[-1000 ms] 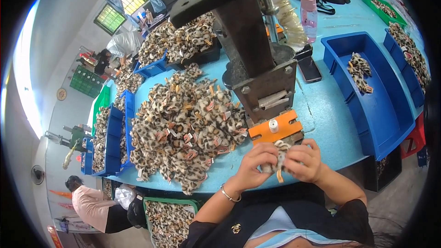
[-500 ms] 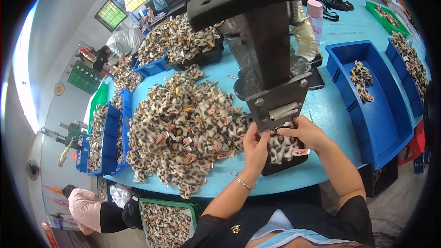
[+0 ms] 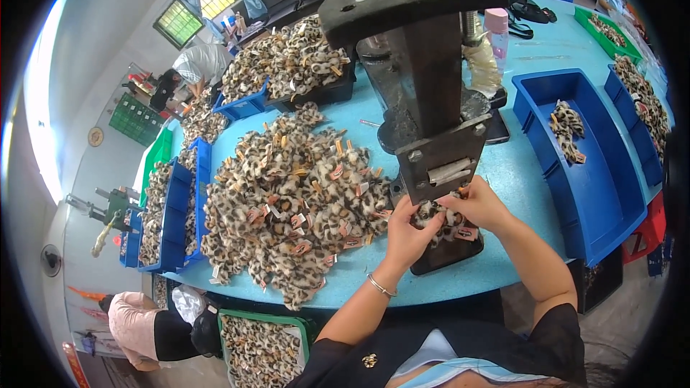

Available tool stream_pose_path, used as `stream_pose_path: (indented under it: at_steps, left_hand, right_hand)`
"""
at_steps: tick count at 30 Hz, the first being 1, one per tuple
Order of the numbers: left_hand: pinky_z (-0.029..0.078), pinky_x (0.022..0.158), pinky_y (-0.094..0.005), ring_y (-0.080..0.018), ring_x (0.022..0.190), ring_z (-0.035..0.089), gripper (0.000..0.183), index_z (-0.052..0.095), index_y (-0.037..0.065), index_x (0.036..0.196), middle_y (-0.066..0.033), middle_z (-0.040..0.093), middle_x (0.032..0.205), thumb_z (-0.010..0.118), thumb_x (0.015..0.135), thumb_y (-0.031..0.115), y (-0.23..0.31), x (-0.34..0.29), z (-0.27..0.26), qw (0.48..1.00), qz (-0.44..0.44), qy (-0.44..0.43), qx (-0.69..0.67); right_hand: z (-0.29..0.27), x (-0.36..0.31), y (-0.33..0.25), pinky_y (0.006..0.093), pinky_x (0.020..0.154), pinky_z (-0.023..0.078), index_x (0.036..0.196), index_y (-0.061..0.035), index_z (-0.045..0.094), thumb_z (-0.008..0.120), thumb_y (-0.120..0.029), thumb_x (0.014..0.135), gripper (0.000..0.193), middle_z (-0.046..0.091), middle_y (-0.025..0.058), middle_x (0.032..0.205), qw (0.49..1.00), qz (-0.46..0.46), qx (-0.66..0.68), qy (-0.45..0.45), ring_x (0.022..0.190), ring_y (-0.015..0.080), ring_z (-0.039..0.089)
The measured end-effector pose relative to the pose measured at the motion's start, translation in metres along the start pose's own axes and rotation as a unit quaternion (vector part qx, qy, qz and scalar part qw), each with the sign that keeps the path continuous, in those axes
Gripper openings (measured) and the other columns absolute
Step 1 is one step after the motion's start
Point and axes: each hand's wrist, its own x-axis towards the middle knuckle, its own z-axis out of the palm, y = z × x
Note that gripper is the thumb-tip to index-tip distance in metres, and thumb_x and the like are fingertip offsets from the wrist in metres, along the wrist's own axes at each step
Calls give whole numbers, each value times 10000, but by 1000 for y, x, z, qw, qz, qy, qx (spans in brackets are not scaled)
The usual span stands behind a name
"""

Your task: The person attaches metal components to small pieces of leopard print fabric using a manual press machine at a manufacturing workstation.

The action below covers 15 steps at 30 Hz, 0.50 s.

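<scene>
A leopard-print plush piece (image 3: 445,231) with an orange-and-white tag lies beneath the head of a dark metal press (image 3: 440,165). My left hand (image 3: 411,233) pinches the plush's left side between thumb and fingers. From the other side my right hand (image 3: 480,205) grips its upper right edge, thumb on top, close under the press head. The two thumbs nearly meet over the fur. Under the plush is the press's black base (image 3: 451,255). Immediately to the left spreads a big heap of similar tagged plush pieces (image 3: 287,205) on the blue table.
To the right stands a blue bin (image 3: 611,194) with a few plush pieces (image 3: 566,129) in it. More filled bins (image 3: 248,106) line the left and far sides. A pink-capped bottle (image 3: 496,32) stands behind the press. Two people (image 3: 140,327) (image 3: 198,65) bend over at the left.
Both hands have shifted the plush deeper under the press head, and less of it shows now. My left fingers have moved further over it. The whole view has shifted slightly.
</scene>
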Motion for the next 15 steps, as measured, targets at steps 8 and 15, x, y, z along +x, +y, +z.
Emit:
stream_pose_path:
  at_steps: [8,15]
  left_hand:
    - [464,686,-207,-50,780,562,275,652,-45,983,-21,662,892,734,790,132,-1,11,-11,992,-57,-79,-76]
    - [462,694,-209,-54,774,558,284,649,-47,969,-11,653,864,745,775,136,4,13,-13,994,-60,-77,-49]
  right_hand:
    - [-8,25,-6,290,717,486,1004,53,639,679,-59,794,242,677,78,890,994,76,-1,-78,785,110,593]
    - [1,17,5,288,700,487,965,43,638,640,-50,808,183,672,66,849,991,104,71,-46,745,128,598]
